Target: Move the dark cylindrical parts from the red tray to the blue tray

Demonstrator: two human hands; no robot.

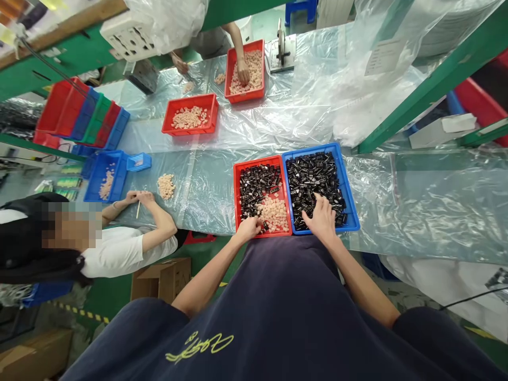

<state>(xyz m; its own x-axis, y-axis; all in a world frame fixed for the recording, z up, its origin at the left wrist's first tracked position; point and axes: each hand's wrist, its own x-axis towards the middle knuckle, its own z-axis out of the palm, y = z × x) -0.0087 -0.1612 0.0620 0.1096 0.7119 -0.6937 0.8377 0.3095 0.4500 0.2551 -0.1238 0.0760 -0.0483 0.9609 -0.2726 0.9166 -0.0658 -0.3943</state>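
- Head view: your left hand (249, 229), fingers curled, dips into a red plastic tray (237, 196) among black components (254, 185) and pale pink pieces (273, 213); any grip is hidden.
- Your right hand (320, 217), open, spreads over more in a blue tray (344, 196), butted against the red one, each within a hand's reach.

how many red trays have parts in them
3: a red tray at the left hand, holding black parts and pale pieces; a red tray mid-bench; a red tray farthest off, under a co-worker's hand. The stacked crates may hide more.
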